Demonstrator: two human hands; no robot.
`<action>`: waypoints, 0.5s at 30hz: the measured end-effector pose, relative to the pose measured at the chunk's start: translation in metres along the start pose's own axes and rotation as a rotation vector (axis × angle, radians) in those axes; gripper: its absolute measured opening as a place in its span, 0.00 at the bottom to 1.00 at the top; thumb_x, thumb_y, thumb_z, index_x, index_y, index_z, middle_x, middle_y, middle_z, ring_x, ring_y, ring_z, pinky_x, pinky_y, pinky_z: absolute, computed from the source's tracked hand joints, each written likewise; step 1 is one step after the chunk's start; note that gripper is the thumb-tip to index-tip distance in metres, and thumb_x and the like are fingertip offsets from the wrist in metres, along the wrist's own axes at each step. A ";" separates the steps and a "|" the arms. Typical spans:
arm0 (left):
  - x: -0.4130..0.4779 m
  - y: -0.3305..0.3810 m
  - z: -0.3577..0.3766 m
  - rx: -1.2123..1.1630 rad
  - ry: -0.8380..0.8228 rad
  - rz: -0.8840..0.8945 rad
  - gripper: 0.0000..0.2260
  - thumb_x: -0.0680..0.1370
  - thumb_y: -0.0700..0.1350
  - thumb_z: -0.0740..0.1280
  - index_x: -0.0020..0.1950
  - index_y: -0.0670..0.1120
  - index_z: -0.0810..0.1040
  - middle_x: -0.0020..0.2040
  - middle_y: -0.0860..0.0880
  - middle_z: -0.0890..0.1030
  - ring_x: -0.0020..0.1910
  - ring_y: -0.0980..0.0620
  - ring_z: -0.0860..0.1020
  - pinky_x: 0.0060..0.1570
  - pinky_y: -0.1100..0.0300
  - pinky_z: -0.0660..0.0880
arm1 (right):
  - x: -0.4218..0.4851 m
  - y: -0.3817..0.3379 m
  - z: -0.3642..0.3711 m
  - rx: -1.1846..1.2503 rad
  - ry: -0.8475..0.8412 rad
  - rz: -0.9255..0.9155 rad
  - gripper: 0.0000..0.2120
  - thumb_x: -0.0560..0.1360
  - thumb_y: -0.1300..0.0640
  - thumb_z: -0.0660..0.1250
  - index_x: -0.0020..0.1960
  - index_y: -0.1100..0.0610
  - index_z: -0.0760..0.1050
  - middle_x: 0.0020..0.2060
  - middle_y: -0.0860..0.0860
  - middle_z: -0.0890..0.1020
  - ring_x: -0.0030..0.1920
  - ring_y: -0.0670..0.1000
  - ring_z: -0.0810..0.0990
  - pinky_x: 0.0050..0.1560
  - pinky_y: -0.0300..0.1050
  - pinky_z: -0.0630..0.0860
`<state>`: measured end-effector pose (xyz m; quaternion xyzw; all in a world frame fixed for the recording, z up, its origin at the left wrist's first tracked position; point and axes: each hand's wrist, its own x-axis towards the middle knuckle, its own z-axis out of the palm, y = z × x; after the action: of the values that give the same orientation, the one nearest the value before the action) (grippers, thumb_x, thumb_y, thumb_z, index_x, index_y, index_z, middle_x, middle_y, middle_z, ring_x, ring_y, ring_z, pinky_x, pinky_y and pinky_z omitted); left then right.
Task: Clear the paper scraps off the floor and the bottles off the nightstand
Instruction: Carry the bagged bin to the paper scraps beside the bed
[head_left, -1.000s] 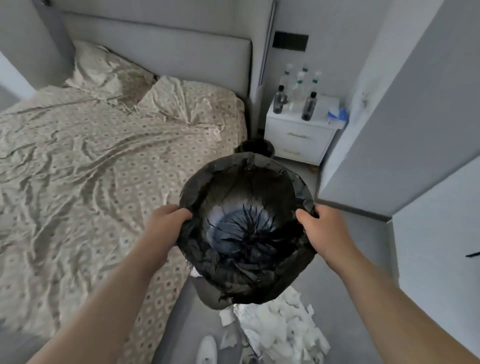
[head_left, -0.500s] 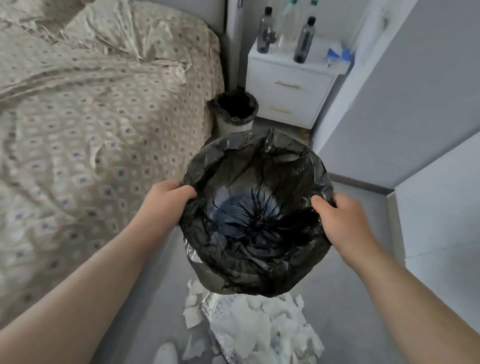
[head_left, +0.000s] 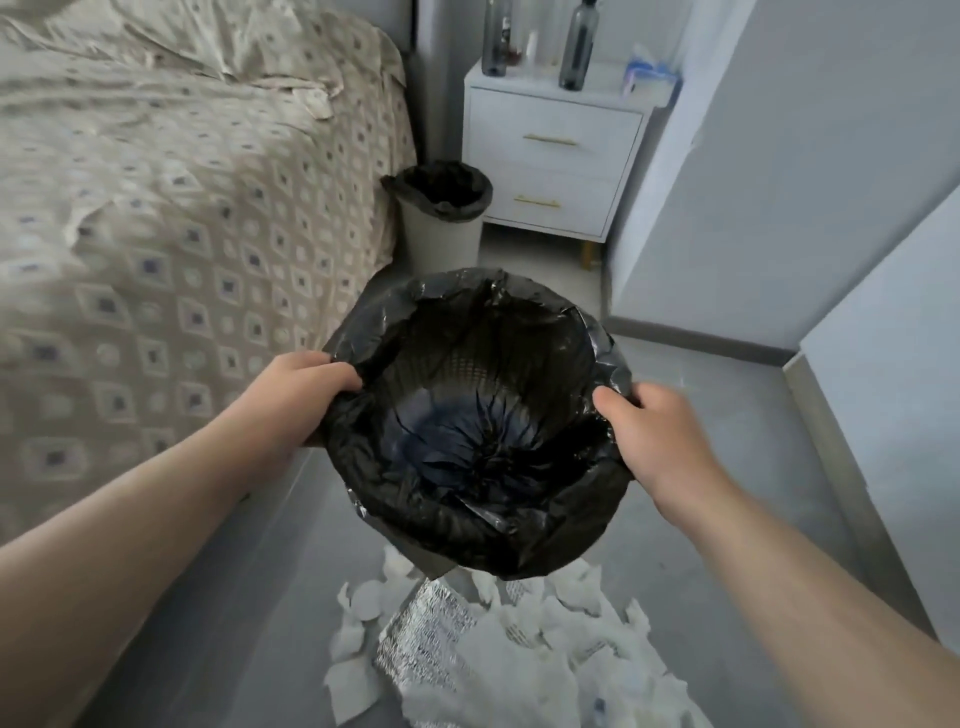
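Head view, nearest first: the paper scraps lie heaped on the grey floor at the person's feet, with a crinkled foil-like sheet among them. Just above the heap is a bin lined with a black bag, and it looks empty inside. The left hand is curled over its near-left rim, and the right hand clamps the right rim with the thumb inside the liner. The step in hand seems to be setting this bin down by the scraps. It would go best placed just beside the heap rather than on it, mouth level, with the liner edge kept folded over the rim as the fingers let go, so both hands are free to gather paper. Further off, a second lined bin stands between the bed and the white nightstand. The bottles stand upright on top, untouched, beside a tissue pack.
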<state>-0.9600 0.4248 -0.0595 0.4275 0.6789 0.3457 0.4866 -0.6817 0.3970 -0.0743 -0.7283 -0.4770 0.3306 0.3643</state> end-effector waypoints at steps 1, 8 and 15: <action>-0.007 -0.005 -0.007 -0.013 -0.002 0.005 0.04 0.74 0.38 0.64 0.44 0.38 0.75 0.38 0.41 0.75 0.33 0.46 0.75 0.21 0.66 0.70 | -0.008 -0.001 0.003 0.005 -0.003 -0.002 0.18 0.73 0.54 0.64 0.29 0.54 0.62 0.18 0.44 0.63 0.24 0.50 0.64 0.23 0.37 0.61; -0.049 -0.066 -0.078 -0.054 0.096 -0.024 0.05 0.75 0.39 0.63 0.41 0.40 0.77 0.36 0.42 0.77 0.35 0.45 0.76 0.36 0.56 0.73 | -0.063 -0.013 0.068 0.079 -0.137 -0.032 0.15 0.77 0.51 0.62 0.34 0.56 0.65 0.28 0.51 0.68 0.30 0.52 0.68 0.32 0.45 0.62; -0.069 -0.215 -0.131 -0.270 0.308 -0.244 0.04 0.76 0.37 0.63 0.42 0.38 0.74 0.37 0.38 0.76 0.35 0.44 0.73 0.33 0.56 0.66 | -0.087 0.034 0.208 -0.057 -0.399 0.014 0.17 0.79 0.48 0.59 0.36 0.58 0.68 0.30 0.51 0.70 0.33 0.52 0.70 0.35 0.47 0.63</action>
<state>-1.1270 0.2696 -0.1869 0.2154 0.7394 0.4330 0.4684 -0.8670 0.3505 -0.1987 -0.6616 -0.5438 0.4572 0.2397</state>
